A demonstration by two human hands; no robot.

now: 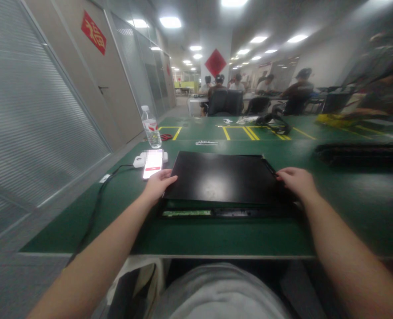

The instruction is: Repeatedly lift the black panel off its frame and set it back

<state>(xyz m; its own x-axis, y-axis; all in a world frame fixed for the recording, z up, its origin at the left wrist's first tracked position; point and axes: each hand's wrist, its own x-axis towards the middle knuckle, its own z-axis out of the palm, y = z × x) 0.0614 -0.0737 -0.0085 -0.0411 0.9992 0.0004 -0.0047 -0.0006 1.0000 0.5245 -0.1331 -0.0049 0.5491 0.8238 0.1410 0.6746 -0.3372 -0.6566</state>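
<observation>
A flat, glossy black screen panel [219, 177] lies in front of me, slightly tilted, over a dark frame [259, 212]. Along the frame's near side runs a strip of green circuit board [191, 213]. My left hand [158, 184] is closed on the panel's left edge, thumb on top. At the panel's right edge, my right hand [296, 180] pinches with its fingers; whether they also touch the frame below I cannot tell. A phone [153, 165] with a lit screen lies just beyond my left hand.
A water bottle [152, 128] and red-handled scissors [165, 137] stand and lie at the back left of the green table [83, 235]. A black cable [98, 204] trails off the left side. Long dark parts [362, 153] lie at right. Several people sit farther back.
</observation>
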